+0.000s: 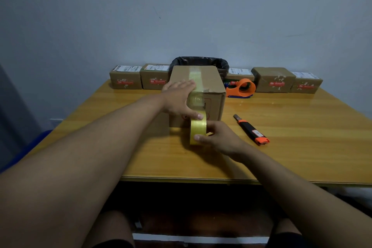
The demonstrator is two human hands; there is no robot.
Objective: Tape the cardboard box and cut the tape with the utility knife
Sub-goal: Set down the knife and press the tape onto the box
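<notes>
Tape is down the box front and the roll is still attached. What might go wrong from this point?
The left hand pins the tape with its thumb right where a cut would go, so the knife could nick it. The right hand must drop the roll to reach the knife, and the strip may slacken.

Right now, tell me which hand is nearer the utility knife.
Right. The right hand holds the tape roll just left of the utility knife; the left hand presses tape on the cardboard box, farther away.

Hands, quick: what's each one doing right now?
Left hand: open, pressed flat on the brown cardboard box.
Right hand: closed grip on the yellow tape roll.
</notes>
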